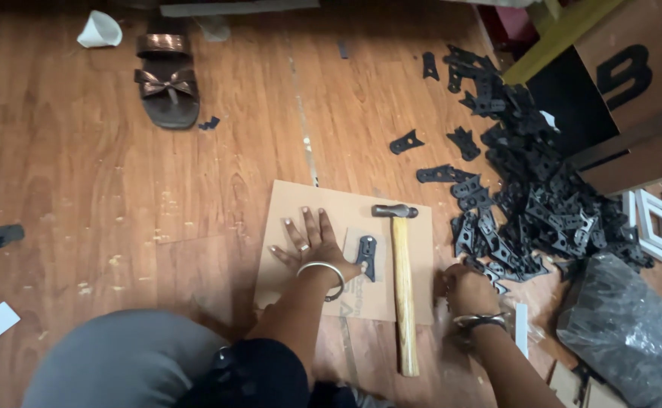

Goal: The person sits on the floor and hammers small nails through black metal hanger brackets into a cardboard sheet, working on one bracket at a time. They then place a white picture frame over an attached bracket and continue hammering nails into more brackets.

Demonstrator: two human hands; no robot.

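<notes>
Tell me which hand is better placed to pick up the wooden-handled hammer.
Probably the right hand: it rests just right of the wooden-handled hammer, beside the pile of black metal brackets, while the left hand lies flat on the brown cardboard sheet.

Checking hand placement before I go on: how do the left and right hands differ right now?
The left hand lies flat, fingers spread, on the cardboard sheet beside one black bracket; the right hand is curled at the edge of the bracket pile, off the cardboard. Both wear a metal bangle, and the hammer lies untouched between them.
</notes>
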